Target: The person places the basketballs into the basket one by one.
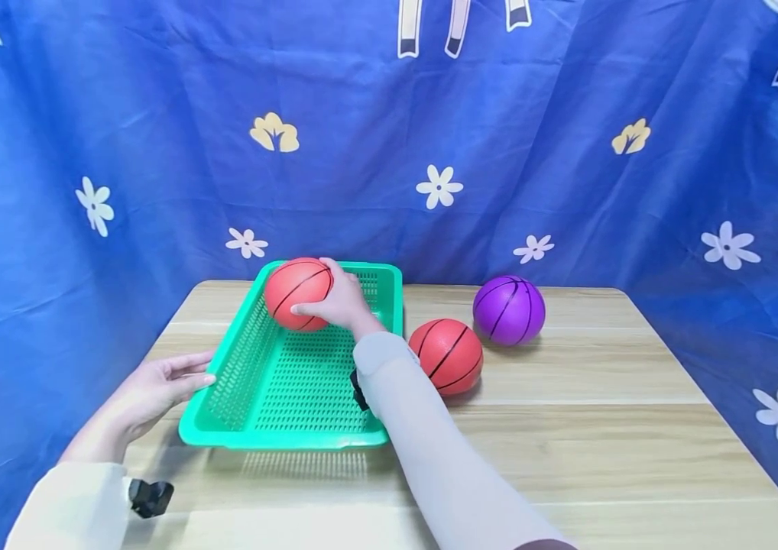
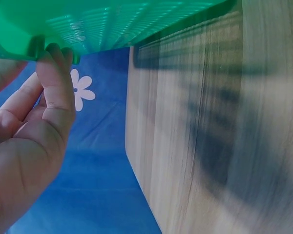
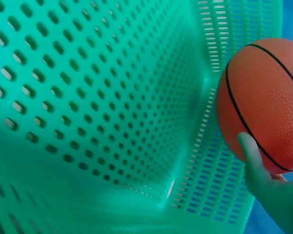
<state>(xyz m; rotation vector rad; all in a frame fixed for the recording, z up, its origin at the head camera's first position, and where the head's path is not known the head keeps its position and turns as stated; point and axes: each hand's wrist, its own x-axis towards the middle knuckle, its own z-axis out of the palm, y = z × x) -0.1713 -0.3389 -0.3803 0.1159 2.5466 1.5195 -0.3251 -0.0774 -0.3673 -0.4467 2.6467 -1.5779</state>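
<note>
In the head view my right hand [image 1: 341, 299] holds an orange-red toy basketball [image 1: 296, 294] at the far left part of a green plastic basket [image 1: 299, 439]. Thumb and fingers spread round the ball's right side; the right wrist view shows the same ball [image 3: 263, 102] beside the slotted basket wall [image 3: 215, 170]. My left hand [image 1: 162, 386] grips the basket's left rim, thumb on top. From the left wrist, fingers [image 2: 56, 83] hook under the rim's edge. A second orange-red basketball [image 1: 447, 357] sits on the table just right of the basket, partly behind my right sleeve.
A purple basketball [image 1: 509, 310] rests on the wooden table [image 1: 602, 443] behind and right of the second orange-red ball. Blue curtain [image 1: 354, 176] with white flowers hangs behind the table and along both sides.
</note>
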